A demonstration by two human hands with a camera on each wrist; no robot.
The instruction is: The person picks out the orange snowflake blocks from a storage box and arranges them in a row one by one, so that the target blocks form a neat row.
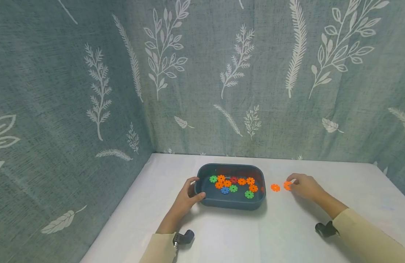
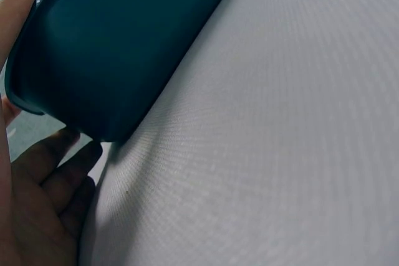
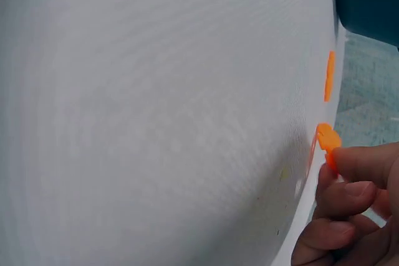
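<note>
Left of centre in the lower half of the frame, the left hand [image 1: 184, 201] had its grip closed on the end of a dark teal, rounded rectangular plastic tray [image 1: 235, 205], thumb at the near side, fingers at the far side. Its forearm rose from the bottom edge, leaning rightward. Inside the tray lay small notched discs in orange, green, red and blue [image 1: 224, 190]; I judged that most discs in sight were already there. Further right, one flat orange notched disc [image 1: 275, 187] lay on the white table [image 1: 228, 237]. Just beside it, the right hand [image 1: 305, 186] pinched a second, tilted orange disc [image 1: 287, 185], its forearm reaching from the lower right corner. Only these two discs seemed left outside the tray.
</note>
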